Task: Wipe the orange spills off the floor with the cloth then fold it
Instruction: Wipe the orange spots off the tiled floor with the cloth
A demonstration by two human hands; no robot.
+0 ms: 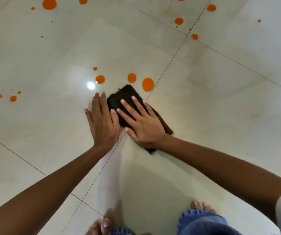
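Observation:
A dark brown cloth (124, 95) lies bunched flat on the pale tiled floor (51, 65). My right hand (139, 122) presses on it with straight, spread fingers. Beside it on the left, my left hand (102, 122) lies flat on the tile, its thumb touching the cloth's edge. Just beyond the cloth sit three orange spills: a large one (147, 84), a second (132, 78) and a third (100, 79). Several more orange drops are scattered at the far left (13, 98) and along the top (49, 3), with another spot (179, 21) at the upper right.
My bare feet (202, 206) and blue jean hems (202, 223) stand at the bottom edge. Dark grout lines (166, 68) cross the glossy tiles, and a lamp's bright reflection (90, 85) sits left of the cloth.

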